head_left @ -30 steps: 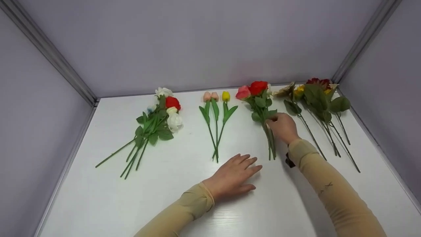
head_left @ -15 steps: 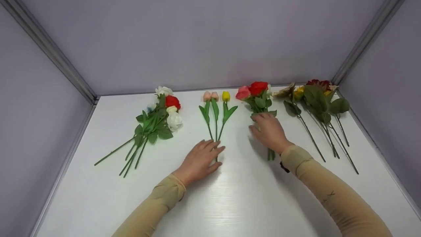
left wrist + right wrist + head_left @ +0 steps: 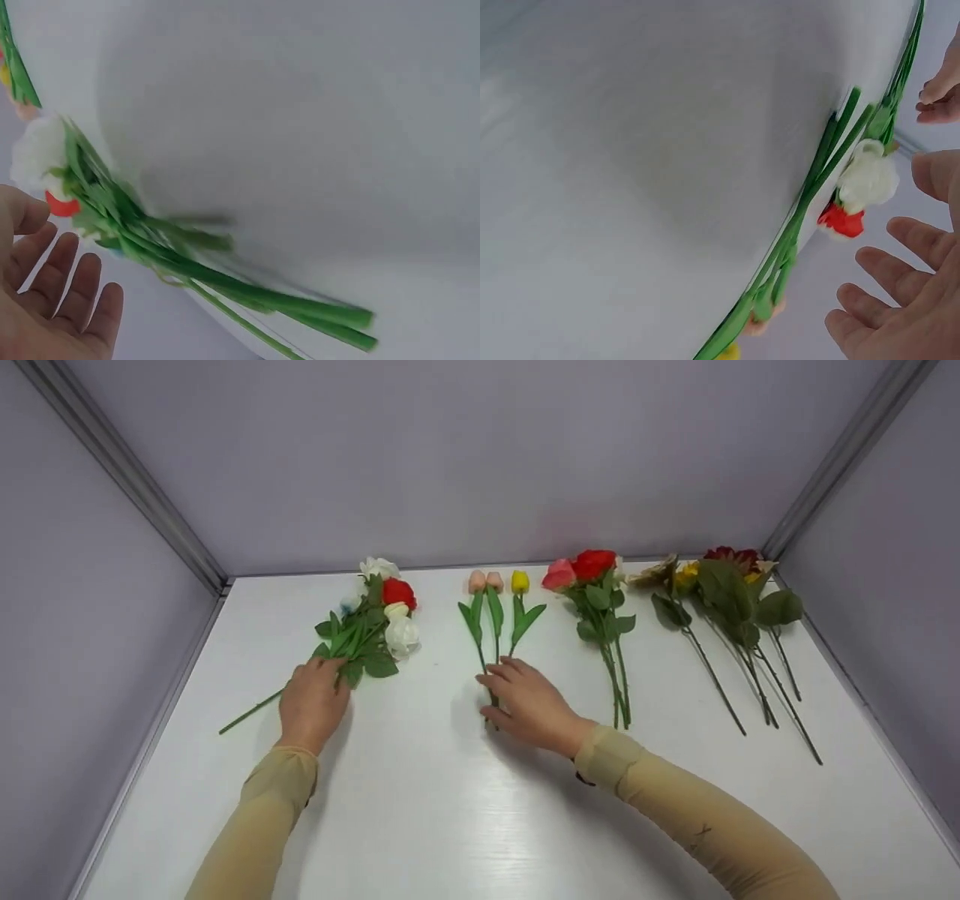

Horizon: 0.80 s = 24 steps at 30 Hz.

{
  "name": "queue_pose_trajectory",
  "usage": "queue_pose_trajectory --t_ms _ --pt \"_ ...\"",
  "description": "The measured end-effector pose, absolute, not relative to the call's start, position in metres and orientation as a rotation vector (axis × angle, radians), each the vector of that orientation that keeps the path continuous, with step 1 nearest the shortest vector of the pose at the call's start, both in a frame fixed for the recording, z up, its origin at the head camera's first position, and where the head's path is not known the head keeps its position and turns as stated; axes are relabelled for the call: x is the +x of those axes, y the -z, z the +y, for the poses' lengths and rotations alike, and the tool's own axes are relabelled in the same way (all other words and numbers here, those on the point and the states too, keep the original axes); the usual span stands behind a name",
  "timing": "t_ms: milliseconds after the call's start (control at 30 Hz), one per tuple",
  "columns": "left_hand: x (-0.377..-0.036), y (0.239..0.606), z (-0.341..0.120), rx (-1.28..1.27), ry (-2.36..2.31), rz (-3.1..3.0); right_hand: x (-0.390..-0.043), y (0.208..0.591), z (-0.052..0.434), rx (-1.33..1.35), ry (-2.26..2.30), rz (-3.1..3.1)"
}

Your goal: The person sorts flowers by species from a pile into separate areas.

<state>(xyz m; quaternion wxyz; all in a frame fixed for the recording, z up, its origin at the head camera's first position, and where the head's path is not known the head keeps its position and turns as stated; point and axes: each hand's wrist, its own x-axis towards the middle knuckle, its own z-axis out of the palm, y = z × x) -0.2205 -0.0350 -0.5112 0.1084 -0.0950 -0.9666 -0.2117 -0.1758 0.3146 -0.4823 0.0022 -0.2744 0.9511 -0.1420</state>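
Note:
In the head view my left hand [image 3: 311, 705] hovers over the stems of the left bunch of artificial roses, with a white rose [image 3: 403, 636] and a red rose [image 3: 398, 592] among its leaves. The left wrist view shows its fingers spread apart from the green stems [image 3: 262, 289], gripping nothing. My right hand [image 3: 529, 706] is above the crossed lower stems of three tulips, two peach ones and a yellow tulip [image 3: 520, 581]. Its fingers are loosely bent and hold nothing, as the right wrist view shows beside the tulip stems [image 3: 802, 202].
Right of the tulips lies a bunch with a bright red rose [image 3: 595, 564] and a pink rose [image 3: 559, 575]. Farther right are long-stemmed flowers, including a dark red flower [image 3: 731, 559]. All lie on a white table [image 3: 450, 832] enclosed by grey panels [image 3: 480, 457].
My left hand has swept left, past the tulip stems to the left rose bunch. My right hand has left the red and pink rose bunch and moved left over the tulip stems.

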Motion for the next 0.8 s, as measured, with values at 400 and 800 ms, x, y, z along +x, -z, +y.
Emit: queue_pose_trajectory --t_ms 400,800 --pt "-0.222 0.513 -0.075 -0.113 0.593 -2.945 -0.151 0.478 0.222 -1.32 0.325 2.871" --pt "-0.227 0.507 -0.072 -0.002 0.708 -3.094 -0.142 0.48 0.202 -1.392 0.335 2.855"
